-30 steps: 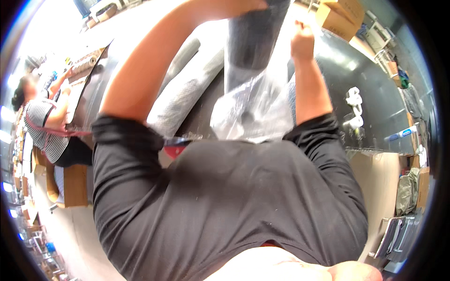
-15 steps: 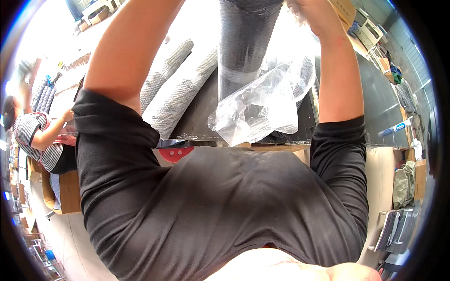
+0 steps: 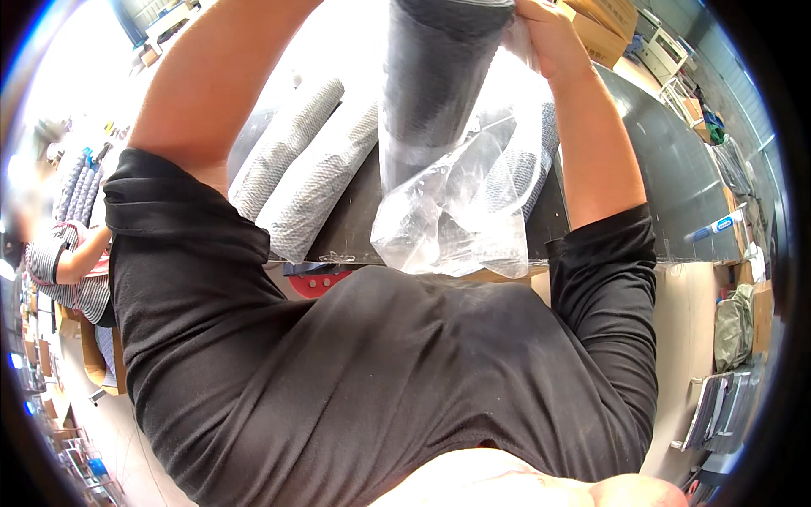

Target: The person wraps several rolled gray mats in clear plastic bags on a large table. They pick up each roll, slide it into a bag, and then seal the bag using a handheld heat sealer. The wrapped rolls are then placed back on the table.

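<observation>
So, head cam, looking down at my own arms. My right hand [image 3: 549,38] is up near the top of the frame, fingers curled closed on the upper edge of a loose, clear plastic bag [image 3: 422,228]. The glare up there is pretty harsh, so take that as my best read of the grip. My left hand is cut off past the top edge; only the forearm shows, so I can't tell you what that grip is doing.

The main thing is a thick dark grey roll [image 3: 439,76], right between my forearms, its upper end running out of frame. Its lower end goes down into the bag, which sags in wrinkles over the near edge of the black, smooth-topped table [image 3: 676,169].

To the left of it, two pale grey rolls with a woven-looking pattern [image 3: 321,182] lie slantwise, side by side. On the other side, a blue-grey textured roll [image 3: 545,160] sits partly behind the plastic, near my right forearm. Farther right there's a white and blue tube [image 3: 714,226] by the table's edge. Off to the left, a person in a striped top [image 3: 72,275], half blurred.
</observation>
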Motion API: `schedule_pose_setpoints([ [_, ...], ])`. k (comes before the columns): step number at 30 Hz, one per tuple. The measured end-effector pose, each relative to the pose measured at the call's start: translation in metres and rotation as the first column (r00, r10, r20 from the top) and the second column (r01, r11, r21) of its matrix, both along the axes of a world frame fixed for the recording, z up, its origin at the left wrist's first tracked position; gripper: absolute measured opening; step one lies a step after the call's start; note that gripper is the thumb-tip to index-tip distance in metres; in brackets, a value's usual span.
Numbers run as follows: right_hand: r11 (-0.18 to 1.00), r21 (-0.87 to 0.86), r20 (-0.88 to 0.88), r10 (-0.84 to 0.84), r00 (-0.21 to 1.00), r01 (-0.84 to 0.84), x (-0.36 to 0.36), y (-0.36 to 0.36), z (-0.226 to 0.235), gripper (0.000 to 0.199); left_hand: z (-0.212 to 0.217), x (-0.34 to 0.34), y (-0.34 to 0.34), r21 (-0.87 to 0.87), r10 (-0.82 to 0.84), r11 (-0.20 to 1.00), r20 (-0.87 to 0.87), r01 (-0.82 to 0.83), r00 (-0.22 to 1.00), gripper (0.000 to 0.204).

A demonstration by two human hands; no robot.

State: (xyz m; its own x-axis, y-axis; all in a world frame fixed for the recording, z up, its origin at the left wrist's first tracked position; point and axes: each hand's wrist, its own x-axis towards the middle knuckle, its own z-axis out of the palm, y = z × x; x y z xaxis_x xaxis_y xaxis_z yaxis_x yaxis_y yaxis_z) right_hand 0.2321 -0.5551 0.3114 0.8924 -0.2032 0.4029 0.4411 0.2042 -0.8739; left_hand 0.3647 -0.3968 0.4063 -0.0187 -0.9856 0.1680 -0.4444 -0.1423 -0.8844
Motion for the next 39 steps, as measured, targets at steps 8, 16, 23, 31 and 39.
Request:
schedule_pose_setpoints([
  [8,0.973,0.076,-0.119,0.226,0.967,-0.218,0.039,-0.047,-0.020,0.030,-0.019,0.021,0.033,-0.153,-0.361,0.929,-0.580,0.338,0.730,0.009],
  [16,0.849,-0.283,-0.340,0.346,0.875,-0.446,0.051,-0.043,0.000,0.026,-0.045,0.019,0.056,-0.243,-0.284,0.955,-0.574,0.171,0.768,0.024],
  [23,0.491,-0.775,-0.373,0.154,0.915,-0.398,0.059,0.014,0.035,0.024,-0.016,-0.064,0.131,-0.461,-0.465,0.880,-0.786,0.114,0.408,0.057],
  [31,0.580,-0.755,-0.419,-0.066,0.906,-0.307,-0.021,0.003,0.052,0.025,-0.057,-0.047,0.122,-0.477,-0.572,0.787,-0.801,0.392,0.175,0.073],
  [39,0.298,-0.922,-0.347,-0.362,0.865,-0.245,-0.048,0.021,0.042,0.019,-0.071,-0.031,0.082,-0.615,-0.609,0.628,-0.770,0.477,-0.189,0.050],
])
